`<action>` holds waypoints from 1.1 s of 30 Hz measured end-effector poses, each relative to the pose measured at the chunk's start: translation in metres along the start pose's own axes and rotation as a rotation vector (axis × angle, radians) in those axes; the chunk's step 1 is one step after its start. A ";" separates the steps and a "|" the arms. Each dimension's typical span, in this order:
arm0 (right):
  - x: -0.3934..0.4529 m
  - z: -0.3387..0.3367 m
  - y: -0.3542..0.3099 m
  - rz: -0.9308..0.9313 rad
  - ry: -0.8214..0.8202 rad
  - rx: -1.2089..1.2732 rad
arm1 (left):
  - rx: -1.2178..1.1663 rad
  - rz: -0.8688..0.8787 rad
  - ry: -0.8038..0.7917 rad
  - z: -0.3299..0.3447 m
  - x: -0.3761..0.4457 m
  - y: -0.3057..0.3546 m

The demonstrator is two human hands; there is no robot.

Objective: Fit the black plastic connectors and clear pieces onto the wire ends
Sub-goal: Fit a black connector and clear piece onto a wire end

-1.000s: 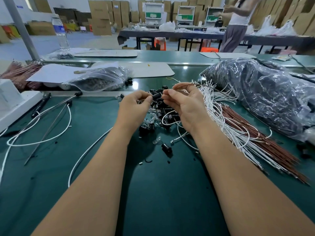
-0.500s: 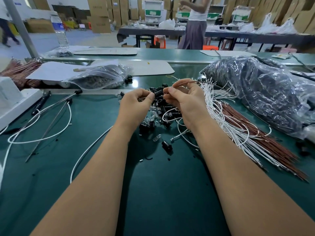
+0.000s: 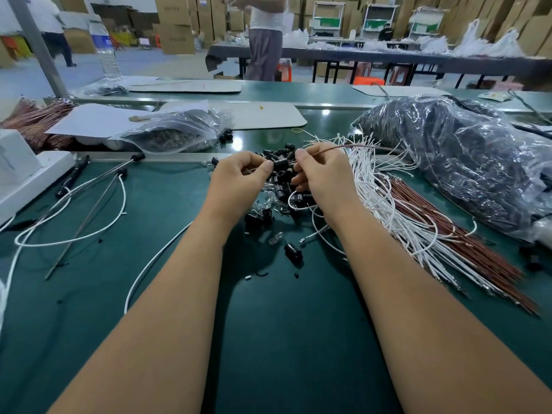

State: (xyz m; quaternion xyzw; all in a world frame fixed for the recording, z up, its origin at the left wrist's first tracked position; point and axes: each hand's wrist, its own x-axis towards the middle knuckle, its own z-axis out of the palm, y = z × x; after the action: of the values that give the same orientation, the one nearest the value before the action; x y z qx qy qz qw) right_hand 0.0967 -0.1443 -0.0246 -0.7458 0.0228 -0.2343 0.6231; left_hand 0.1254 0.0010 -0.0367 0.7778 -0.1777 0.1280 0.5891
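Observation:
My left hand [image 3: 239, 180] pinches a black plastic connector [image 3: 280, 164] between thumb and fingers. Facing it, my right hand [image 3: 321, 177] pinches a thin brown wire [image 3: 343, 147] whose end points at the connector; the wire arcs away to the right. Both hands hover over a small heap of loose black connectors [image 3: 283, 189] on the green table. A clear piece [image 3: 276, 238] and one stray black connector [image 3: 293, 251] lie nearer to me. A fan of white wires [image 3: 388, 204] and brown wires [image 3: 442, 222] spreads to the right of my right hand.
A large plastic bag of dark parts [image 3: 466, 162] fills the right side. A smaller clear bag [image 3: 176, 134] lies at the back left. Finished white wires with black ends [image 3: 89, 204] loop on the left, next to a white box [image 3: 18, 171]. A person stands beyond the far table.
Both hands have stayed together over the heap, shifting slightly. The person in the background has walked to the left.

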 end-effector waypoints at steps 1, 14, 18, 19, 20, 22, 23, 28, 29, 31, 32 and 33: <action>0.000 0.000 0.001 0.002 0.012 -0.023 | -0.003 0.002 -0.006 0.000 0.000 0.001; -0.002 0.001 -0.002 0.078 -0.074 0.116 | 0.045 0.019 -0.021 0.001 0.000 -0.001; -0.003 0.004 -0.004 0.111 -0.114 0.114 | 0.037 0.024 -0.016 0.002 0.000 0.000; -0.004 0.005 -0.005 0.115 -0.121 0.121 | 0.023 0.028 -0.013 0.002 0.000 0.000; -0.005 0.006 -0.006 0.117 -0.127 0.124 | 0.006 0.033 -0.010 0.002 0.000 0.001; -0.005 0.006 -0.006 0.114 -0.138 0.120 | -0.015 0.039 -0.015 0.002 0.000 0.002; -0.005 0.005 -0.006 0.111 -0.146 0.115 | -0.016 0.036 -0.024 0.002 0.000 0.002; -0.003 0.003 -0.004 0.130 -0.176 0.109 | -0.062 0.013 -0.090 0.000 -0.002 0.005; -0.003 0.004 -0.004 0.134 -0.177 0.111 | -0.078 0.014 -0.100 -0.001 -0.003 0.006; -0.003 0.004 -0.004 0.139 -0.166 0.124 | -0.101 0.023 -0.113 -0.002 -0.005 0.007; -0.003 0.004 -0.003 0.137 -0.164 0.126 | -0.102 0.027 -0.115 -0.001 -0.006 0.008; -0.002 0.004 -0.003 0.128 -0.170 0.115 | -0.095 0.032 -0.117 -0.001 -0.006 0.009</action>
State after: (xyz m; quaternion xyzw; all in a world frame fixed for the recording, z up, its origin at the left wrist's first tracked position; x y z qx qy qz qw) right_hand 0.0954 -0.1392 -0.0235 -0.7231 0.0042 -0.1307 0.6783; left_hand 0.1156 0.0004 -0.0308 0.7522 -0.2302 0.0832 0.6117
